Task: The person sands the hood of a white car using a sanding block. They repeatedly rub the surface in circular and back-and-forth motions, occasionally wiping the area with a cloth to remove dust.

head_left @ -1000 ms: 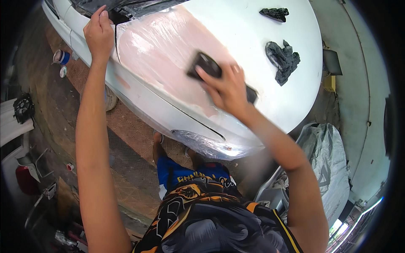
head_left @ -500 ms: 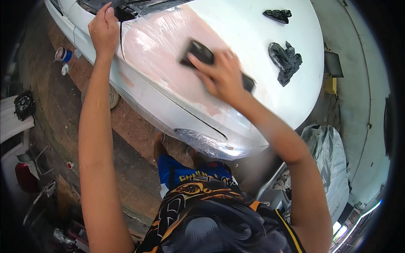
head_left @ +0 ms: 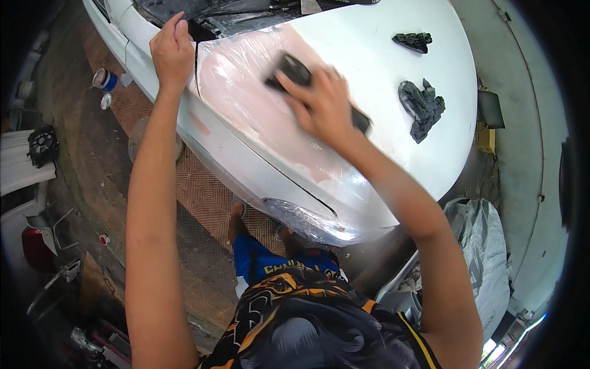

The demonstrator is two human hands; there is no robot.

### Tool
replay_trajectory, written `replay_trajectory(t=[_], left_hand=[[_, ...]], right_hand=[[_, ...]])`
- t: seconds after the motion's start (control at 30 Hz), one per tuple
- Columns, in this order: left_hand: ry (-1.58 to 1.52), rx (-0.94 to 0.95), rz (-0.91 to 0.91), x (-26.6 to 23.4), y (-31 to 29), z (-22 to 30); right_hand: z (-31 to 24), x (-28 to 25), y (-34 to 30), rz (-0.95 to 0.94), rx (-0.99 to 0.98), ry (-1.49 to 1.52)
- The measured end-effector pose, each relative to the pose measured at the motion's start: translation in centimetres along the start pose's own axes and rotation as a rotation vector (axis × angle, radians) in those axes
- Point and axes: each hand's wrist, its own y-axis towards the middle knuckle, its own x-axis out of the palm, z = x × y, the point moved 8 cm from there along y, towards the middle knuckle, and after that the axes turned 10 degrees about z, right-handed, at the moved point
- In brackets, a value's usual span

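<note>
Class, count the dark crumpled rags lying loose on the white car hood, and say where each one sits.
2. A smaller rag lies near the hood's far edge; a larger rag lies nearer, right of the right hand. Others may be hidden.

Left arm rose from lower edge, near straight, forearm bare, reaching up and away from body; left hand (head_left: 173,50) at top left, fingers (head_left: 178,31) curled over, knuckles up, thumb side toward centre, gripping an edge; right arm entered from lower right, elbow bent, forearm angled up and left; right hand (head_left: 322,104) palm down, fingers spread and pressed flat, wrist slightly cocked; right hand blurred; both hands well apart, left hand farther from body than right.
</note>
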Motion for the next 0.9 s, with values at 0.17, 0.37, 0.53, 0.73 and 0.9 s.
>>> replay_trajectory(t=[0.17, 0.37, 0.53, 0.73, 0.9], left_hand=[[0.025, 0.149, 0.02, 1.5, 0.0, 1.1], [-0.021, 0.054, 0.024, 1.0, 0.0, 0.8], [-0.009, 0.007, -0.019, 1.1, -0.2, 1.1], [0.042, 0.126, 0.003, 0.7, -0.5, -0.1], [-0.016, 0.069, 0.041, 0.4, -0.3, 1.5]], right_hand=[[1.1, 2.5, 4.5, 0.024, 0.046, -0.053], [0.0, -6.7, -10.1, -0.076, 0.113, 0.0], [0.9, 2.3, 3.4, 0.086, -0.006, -0.018], [1.4, 0.7, -1.6, -0.057, 0.045, 0.006], [1.8, -5.3, -9.9, -0.159, 0.057, -0.011]])
